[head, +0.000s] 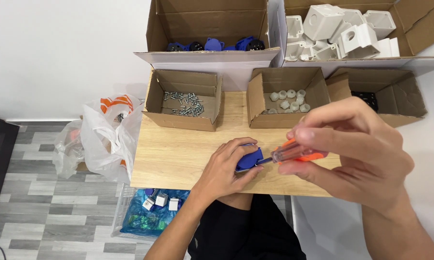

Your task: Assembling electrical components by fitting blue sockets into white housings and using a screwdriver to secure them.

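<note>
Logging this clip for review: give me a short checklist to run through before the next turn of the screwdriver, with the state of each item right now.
1. Left hand clamps the blue part against the wooden table: ok.
2. Right hand grips the orange-handled screwdriver: ok.
3. Screwdriver tip meets the blue part: ok, it reaches the part's edge.
4. Tip seated in a screw head: cannot tell, the fingers hide it.
5. Spare screws within reach, in the small box: ok.
6. Blue part clear of the table's near edge: ok, though it sits close to it.
</note>
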